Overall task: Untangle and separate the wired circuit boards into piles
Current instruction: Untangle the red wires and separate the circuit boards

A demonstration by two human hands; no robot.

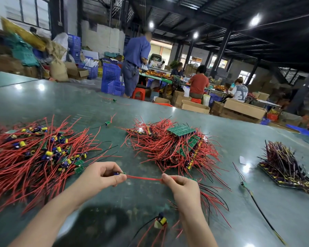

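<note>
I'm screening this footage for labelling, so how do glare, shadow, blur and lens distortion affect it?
Head view: ceiling lamps leave white glare spots on the glossy green table; a dark shadow lies between the forearms; the left hand and right hand pinching the taut red wire are sharp; background workers are soft, faces blurred; the wide lens bends the table edge.

Left hand [106, 172] pinching; right hand [181, 184] pinching

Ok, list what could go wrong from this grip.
1. The red wire is stretched taut between the left hand and right hand; a harder pull might tear it off the small board.
2. Loose wires lie beside the right wrist and could snag and drag along.
</note>
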